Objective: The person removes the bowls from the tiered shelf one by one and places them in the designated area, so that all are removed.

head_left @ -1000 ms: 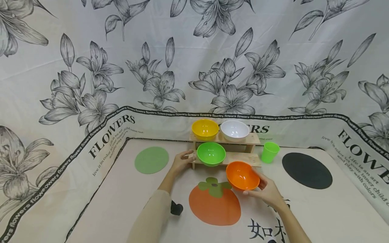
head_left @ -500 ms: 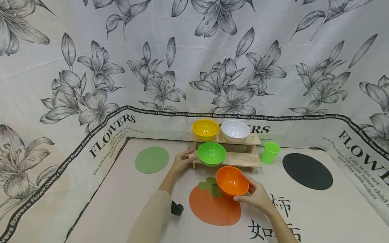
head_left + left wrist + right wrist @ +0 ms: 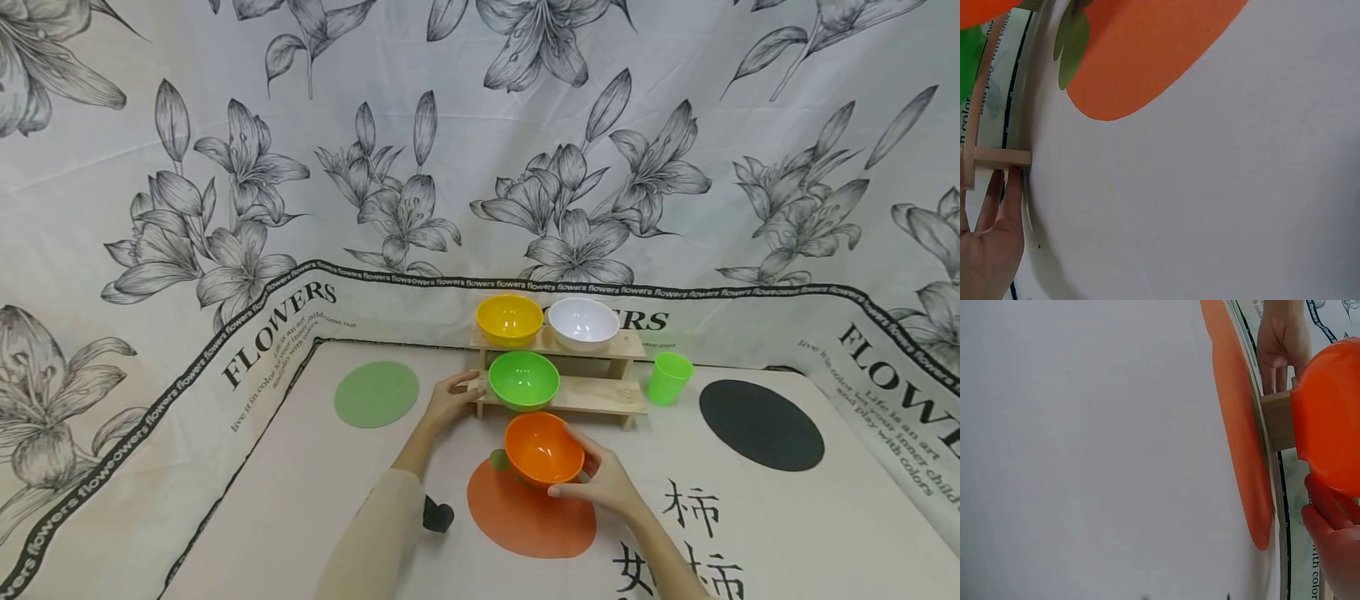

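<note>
On the wall cloth [image 3: 45,179] one reads "FLOWERS" in big black capitals, and a black band [image 3: 480,283] repeats "flowers" in small white letters. On the table cover [image 3: 300,500], the character "柿" is clear; the line beneath it is partly hidden by the right forearm.

The right hand [image 3: 603,483] grips the orange bowl [image 3: 544,450], with the thumb and fingers at its right side. This bowl is round and glossy, held above the table in front of the shelf [image 3: 600,395], over a flat persimmon print [image 3: 528,525]. The left hand [image 3: 453,396] touches the shelf's left end, its fingers rather straight.

The shelf is of smooth, pale wood, with two steps. The upper one carries a yellow bowl [image 3: 510,320] and a white bowl [image 3: 584,323], side by side; the lower one, a green bowl [image 3: 524,380]. To the right stands a tapered green cup [image 3: 670,379], near a black oval [image 3: 761,425].
</note>
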